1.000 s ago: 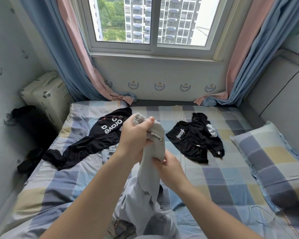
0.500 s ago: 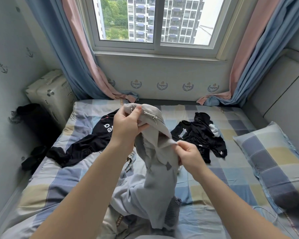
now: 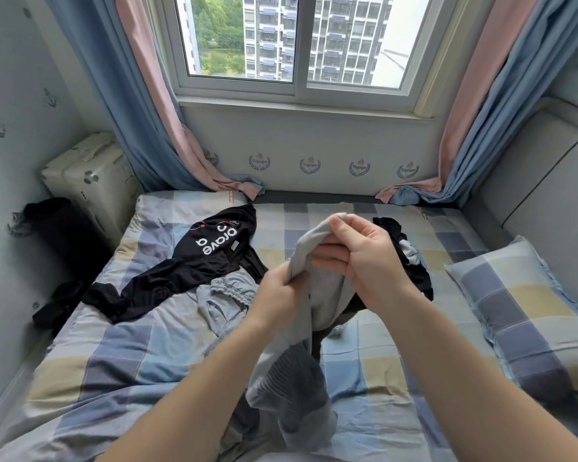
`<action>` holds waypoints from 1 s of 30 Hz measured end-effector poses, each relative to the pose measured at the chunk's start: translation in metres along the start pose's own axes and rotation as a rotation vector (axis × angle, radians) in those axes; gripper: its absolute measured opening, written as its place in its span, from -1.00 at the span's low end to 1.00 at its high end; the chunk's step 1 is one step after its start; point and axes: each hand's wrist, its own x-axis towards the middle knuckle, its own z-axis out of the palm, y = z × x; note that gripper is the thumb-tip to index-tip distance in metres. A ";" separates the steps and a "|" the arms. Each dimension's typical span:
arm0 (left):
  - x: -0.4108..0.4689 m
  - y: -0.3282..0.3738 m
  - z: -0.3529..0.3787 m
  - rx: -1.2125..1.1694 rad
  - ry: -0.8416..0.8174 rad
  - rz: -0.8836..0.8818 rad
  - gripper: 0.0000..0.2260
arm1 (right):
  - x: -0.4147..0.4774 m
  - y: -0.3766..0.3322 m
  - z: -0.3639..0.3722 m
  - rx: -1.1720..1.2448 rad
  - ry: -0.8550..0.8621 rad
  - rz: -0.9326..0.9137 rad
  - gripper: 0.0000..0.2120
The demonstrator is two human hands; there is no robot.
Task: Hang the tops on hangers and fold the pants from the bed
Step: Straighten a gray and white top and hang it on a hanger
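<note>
Over the bed [image 3: 131, 345] I observe grey pants [image 3: 287, 375] held up: left hand [image 3: 276, 295] gripping mid-fabric, right hand [image 3: 364, 258], at its one o'clock, gripping the top.

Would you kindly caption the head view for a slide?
Left hand and right hand grip a grey garment above the checked bed, black printed top behind.

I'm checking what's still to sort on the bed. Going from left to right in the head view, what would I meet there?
Black top with white lettering → grey garment, lifted → second black top → checked pillow.
</note>
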 end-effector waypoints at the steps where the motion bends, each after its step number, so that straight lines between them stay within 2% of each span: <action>1: 0.000 0.004 -0.005 -0.035 0.041 -0.003 -0.68 | 0.001 0.003 -0.004 -0.019 -0.008 -0.007 -0.87; 3: 0.003 0.010 -0.016 -0.093 0.106 -0.027 -0.64 | 0.002 0.011 -0.017 -0.085 -0.013 -0.021 -0.86; 5: 0.007 0.018 -0.025 -0.147 0.161 -0.082 -0.73 | 0.002 0.024 -0.033 -0.277 -0.013 -0.037 -0.75; 8: 0.012 0.029 -0.031 -0.285 0.216 -0.135 -0.83 | -0.009 0.054 -0.045 -0.659 -0.091 -0.053 -0.39; 10: 0.014 0.037 -0.032 -0.363 0.208 -0.140 -0.84 | -0.019 0.076 -0.045 -0.784 -0.183 -0.200 -0.23; 12: 0.017 0.043 -0.032 -0.365 0.196 -0.145 -0.84 | -0.026 0.093 -0.042 -0.802 -0.240 -0.288 -0.28; 16: 0.018 0.041 -0.035 -0.367 0.215 -0.176 -0.84 | -0.024 0.103 -0.031 -0.551 -0.058 -0.074 -0.75; 17: 0.018 0.039 -0.036 -0.371 0.209 -0.182 -0.84 | -0.023 0.101 -0.029 -0.523 -0.041 -0.046 -0.77; 22: 0.019 0.026 -0.032 -0.321 0.201 -0.254 -0.87 | -0.020 0.098 -0.027 -0.453 -0.047 0.037 -0.61; 24: 0.020 0.018 -0.031 -0.303 0.216 -0.271 -0.87 | -0.015 0.093 -0.027 -0.463 -0.013 0.025 -0.78; 25: 0.021 0.013 -0.034 -0.249 0.243 -0.260 -0.88 | -0.013 0.088 -0.029 -0.466 0.010 -0.004 -0.85; 26: 0.022 0.008 -0.037 -0.157 0.286 -0.243 -0.86 | -0.010 0.082 -0.031 -0.463 0.040 -0.025 -0.81; 29: 0.019 -0.004 -0.046 0.178 0.448 -0.183 -0.61 | -0.007 0.058 -0.036 -0.432 0.101 -0.062 -0.77; 30: 0.015 -0.003 -0.046 0.228 0.471 -0.132 -0.60 | -0.005 0.053 -0.037 -0.423 0.115 -0.065 -0.75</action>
